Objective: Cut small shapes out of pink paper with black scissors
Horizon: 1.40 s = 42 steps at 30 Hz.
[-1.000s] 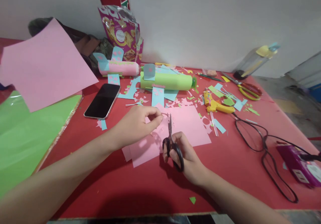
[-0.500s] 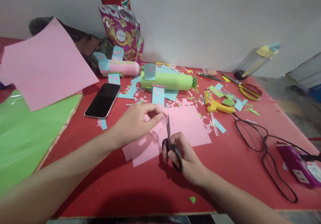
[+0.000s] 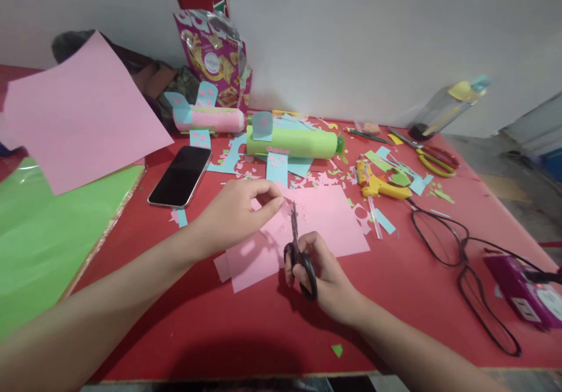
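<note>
Black-handled scissors [image 3: 295, 251] are in my right hand [image 3: 330, 275], with fingers through the loops and blades pointing away from me. My left hand [image 3: 246, 212] pinches a tiny bit of pink paper [image 3: 287, 198] between thumb and forefinger, close to the blade tips. Most of that bit is hidden by the fingertips. Beneath both hands lie pink paper sheets [image 3: 338, 219] scattered with small pink snippets. Just beyond stands a row of paper scraps and a green paper-wrapped bottle [image 3: 294, 142] with blue paper fins, lying on its side.
A phone [image 3: 181, 175] and a pink-wrapped bottle [image 3: 215, 120] are at left, near a large pink sheet [image 3: 83, 111]. At right are a yellow glue gun [image 3: 381, 186] with its cord, more scissors [image 3: 432, 159], a clear bottle [image 3: 448, 108] and a purple power strip [image 3: 522, 292].
My left hand has shifted very slightly to the left, away from the scissors. The scissors have tilted a little; everything else stays in place.
</note>
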Available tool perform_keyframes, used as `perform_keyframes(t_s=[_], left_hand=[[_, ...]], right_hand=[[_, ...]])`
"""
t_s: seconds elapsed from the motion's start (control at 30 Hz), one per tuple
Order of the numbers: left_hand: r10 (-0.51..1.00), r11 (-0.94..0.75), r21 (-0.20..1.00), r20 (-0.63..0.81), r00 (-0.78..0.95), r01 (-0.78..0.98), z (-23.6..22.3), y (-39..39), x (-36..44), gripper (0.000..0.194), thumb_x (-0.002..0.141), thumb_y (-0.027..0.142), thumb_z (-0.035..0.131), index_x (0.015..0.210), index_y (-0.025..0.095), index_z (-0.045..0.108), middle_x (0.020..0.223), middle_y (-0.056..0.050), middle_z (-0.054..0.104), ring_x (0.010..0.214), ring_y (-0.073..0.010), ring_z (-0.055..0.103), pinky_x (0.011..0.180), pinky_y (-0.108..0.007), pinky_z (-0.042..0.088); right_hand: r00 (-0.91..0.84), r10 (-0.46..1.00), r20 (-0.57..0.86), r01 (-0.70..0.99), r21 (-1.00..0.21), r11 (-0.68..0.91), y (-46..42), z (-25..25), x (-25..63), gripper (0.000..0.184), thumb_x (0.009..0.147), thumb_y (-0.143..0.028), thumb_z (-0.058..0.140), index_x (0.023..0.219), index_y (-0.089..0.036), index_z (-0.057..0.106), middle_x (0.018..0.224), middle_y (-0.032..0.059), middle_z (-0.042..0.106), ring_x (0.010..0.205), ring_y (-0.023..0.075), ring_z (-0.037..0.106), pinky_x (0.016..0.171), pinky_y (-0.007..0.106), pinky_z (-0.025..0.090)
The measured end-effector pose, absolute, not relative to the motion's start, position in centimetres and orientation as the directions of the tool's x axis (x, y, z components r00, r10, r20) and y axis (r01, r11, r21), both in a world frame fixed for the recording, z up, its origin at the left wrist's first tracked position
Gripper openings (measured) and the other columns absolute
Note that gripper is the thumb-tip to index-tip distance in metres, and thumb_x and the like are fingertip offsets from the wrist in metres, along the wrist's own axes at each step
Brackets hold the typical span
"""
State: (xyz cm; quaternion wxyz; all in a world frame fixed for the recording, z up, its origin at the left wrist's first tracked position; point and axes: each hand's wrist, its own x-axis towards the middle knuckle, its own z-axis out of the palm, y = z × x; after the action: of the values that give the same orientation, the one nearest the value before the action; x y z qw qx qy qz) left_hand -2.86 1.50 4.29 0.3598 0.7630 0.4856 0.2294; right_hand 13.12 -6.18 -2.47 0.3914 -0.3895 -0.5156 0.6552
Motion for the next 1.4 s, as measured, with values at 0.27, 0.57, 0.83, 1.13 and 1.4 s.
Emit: perform_keyframes(t_s=[0.27, 0.57, 0.83, 1.13, 1.4], left_hand=[[0.918, -0.249, 0.784, 0.004, 0.397, 0.568, 3.9, 2.0, -3.2, 0.013, 0.075, 0.023, 0.046, 0.068, 0.017, 0.056, 0.070, 0.001, 0.061, 0.068, -0.0125, 0.054, 0.062, -0.021, 0.041], [0.919, -0.181, 0.685, -0.138, 0.370, 0.706, 2.8, 4.2, -4.7, 0.016, 0.073, 0.029, 0.045, 0.071, 0.018, 0.055, 0.072, 0.000, 0.062, 0.071, -0.0149, 0.057, 0.066, -0.025, 0.041], [0.922, -0.285, 0.197, -0.209, 0.325, 0.938, -0.3, 6.1, -6.4, 0.018, 0.071, 0.021, 0.039, 0.061, 0.018, 0.053, 0.064, -0.002, 0.060, 0.068, -0.0212, 0.054, 0.067, -0.038, 0.031], [0.930, -0.352, 0.155, -0.051, 0.364, 0.923, -1.4, 6.2, -6.4, 0.019, 0.075, 0.013, 0.035, 0.080, 0.019, 0.053, 0.092, -0.007, 0.058, 0.088, -0.0249, 0.052, 0.080, -0.050, 0.023], [0.727, -0.648, 0.262, -0.066, 0.683, 0.715, -1.6, 5.0, -4.4, 0.026, 0.077, 0.035, 0.050, 0.099, 0.021, 0.052, 0.109, -0.005, 0.054, 0.102, -0.0234, 0.045, 0.085, -0.041, 0.025]], right_hand=[[-0.285, 0.942, -0.177, -0.261, -0.931, -0.255, -5.8, -2.6, 12.9, 0.028, 0.075, -0.041, 0.054, 0.080, -0.025, 0.031, 0.066, -0.0062, 0.045, 0.055, 0.0097, 0.049, 0.050, 0.024, 0.038], [-0.191, 0.968, -0.161, -0.485, -0.842, -0.236, -5.2, -2.7, 13.1, 0.029, 0.073, -0.047, 0.053, 0.082, -0.025, 0.036, 0.075, -0.0042, 0.048, 0.052, 0.0108, 0.054, 0.045, 0.026, 0.043], [-0.193, 0.967, -0.164, -0.472, -0.849, -0.238, -5.2, -2.6, 13.1, 0.027, 0.074, -0.046, 0.052, 0.081, -0.024, 0.038, 0.074, -0.0040, 0.047, 0.052, 0.0094, 0.052, 0.042, 0.023, 0.042], [-0.207, 0.966, -0.154, -0.444, -0.865, -0.233, -5.3, -2.6, 13.1, 0.028, 0.076, -0.047, 0.049, 0.081, -0.023, 0.037, 0.073, -0.0031, 0.048, 0.052, 0.0098, 0.052, 0.048, 0.026, 0.044], [-0.151, 0.987, -0.056, -0.101, -0.992, -0.072, -5.0, -2.6, 13.9, 0.021, 0.078, -0.042, 0.045, 0.083, -0.024, 0.035, 0.079, -0.0006, 0.046, 0.071, 0.0139, 0.051, 0.064, 0.032, 0.045]])
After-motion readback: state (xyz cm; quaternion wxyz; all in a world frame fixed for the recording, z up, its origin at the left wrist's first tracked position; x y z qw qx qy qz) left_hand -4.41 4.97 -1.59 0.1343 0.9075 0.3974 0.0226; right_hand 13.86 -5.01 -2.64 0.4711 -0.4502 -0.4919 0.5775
